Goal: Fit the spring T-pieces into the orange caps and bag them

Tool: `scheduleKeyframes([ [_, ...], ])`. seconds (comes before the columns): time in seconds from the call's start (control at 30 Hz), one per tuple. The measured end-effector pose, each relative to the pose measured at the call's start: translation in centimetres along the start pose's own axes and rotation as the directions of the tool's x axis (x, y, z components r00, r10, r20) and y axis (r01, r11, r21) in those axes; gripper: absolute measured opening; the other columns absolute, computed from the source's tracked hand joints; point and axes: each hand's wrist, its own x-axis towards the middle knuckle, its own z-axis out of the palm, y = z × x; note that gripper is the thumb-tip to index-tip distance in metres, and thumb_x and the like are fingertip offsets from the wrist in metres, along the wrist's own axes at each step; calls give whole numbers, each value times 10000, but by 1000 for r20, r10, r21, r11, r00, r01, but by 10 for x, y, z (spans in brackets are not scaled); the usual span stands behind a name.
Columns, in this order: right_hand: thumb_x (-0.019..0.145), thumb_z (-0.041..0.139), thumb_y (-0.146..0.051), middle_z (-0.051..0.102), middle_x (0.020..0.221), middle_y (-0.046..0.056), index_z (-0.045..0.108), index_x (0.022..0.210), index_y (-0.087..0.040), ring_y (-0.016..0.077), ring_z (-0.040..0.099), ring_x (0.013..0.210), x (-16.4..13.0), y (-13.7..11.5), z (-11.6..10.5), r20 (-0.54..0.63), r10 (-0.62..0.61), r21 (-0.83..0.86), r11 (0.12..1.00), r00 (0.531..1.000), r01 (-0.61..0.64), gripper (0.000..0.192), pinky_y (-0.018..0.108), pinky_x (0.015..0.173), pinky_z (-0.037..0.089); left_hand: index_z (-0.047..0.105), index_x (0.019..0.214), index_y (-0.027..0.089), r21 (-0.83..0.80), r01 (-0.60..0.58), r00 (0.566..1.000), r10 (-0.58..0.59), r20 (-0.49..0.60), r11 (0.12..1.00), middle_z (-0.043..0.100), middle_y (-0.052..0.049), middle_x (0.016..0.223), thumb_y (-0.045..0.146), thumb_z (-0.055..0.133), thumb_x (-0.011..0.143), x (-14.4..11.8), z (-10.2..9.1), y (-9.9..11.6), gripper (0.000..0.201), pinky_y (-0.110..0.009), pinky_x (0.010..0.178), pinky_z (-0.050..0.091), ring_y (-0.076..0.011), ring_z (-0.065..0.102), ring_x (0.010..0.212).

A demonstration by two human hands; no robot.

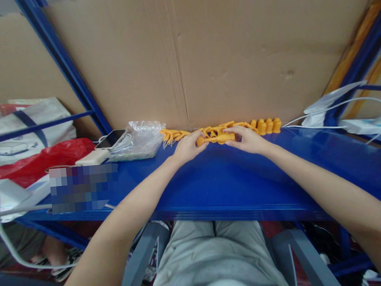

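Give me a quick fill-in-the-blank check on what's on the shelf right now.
1. Both hands, left hand and right hand, hold a plastic piece coloured ____.
2. The shelf is ____ in colour.
3. The clear plastic bag lies to the ____ of the hands.

Missing words: orange; blue; left

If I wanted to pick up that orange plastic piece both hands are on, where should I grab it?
Probably by its two ends, from the near side. The orange piece lies lengthwise along the blue shelf, cardboard close behind; the left hand and right hand hold it that way.
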Motion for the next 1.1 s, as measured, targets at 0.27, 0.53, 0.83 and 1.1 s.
scheduleKeyframes([
  [0.27, 769, 793, -361, 657, 1274, 92, 648, 1180, -233, 229, 704, 1061, 0, 11, -12, 118, 131, 371, 913, 984, -166, 454, 469, 945, 595, 646, 1040, 213, 15, 36, 999, -36, 1, 999, 746, -36, 906, 339, 684, 876, 0, -3, 1, 211, -290, 744, 504, -197, 690, 811],
  [0.53, 713, 839, -351, 705, 1153, 107, 691, 1072, -189, 270, 700, 1110, 2, 12, -7, 107, 216, 422, 874, 971, -241, 421, 531, 1015, 556, 639, 1008, 198, 5, 44, 999, -44, -1, 999, 730, -36, 869, 381, 702, 870, 0, -4, 4, 238, -290, 745, 502, -200, 694, 799],
  [0.83, 688, 869, -368, 721, 1159, 102, 708, 1059, -191, 261, 723, 1060, 2, 11, -3, 93, 234, 452, 856, 968, -250, 441, 521, 997, 569, 655, 994, 201, 25, 57, 998, -56, -23, 998, 751, -45, 884, 407, 684, 873, 0, -1, 0, 241, -286, 711, 496, -210, 703, 802],
  [1.1, 719, 857, -390, 725, 1174, 93, 716, 1090, -204, 256, 717, 1077, 1, 14, -1, 91, 214, 444, 865, 973, -232, 438, 518, 996, 573, 649, 959, 207, 14, 40, 998, -39, -57, 999, 748, -39, 856, 422, 686, 861, -1, 0, -1, 240, -274, 698, 497, -193, 691, 768],
])
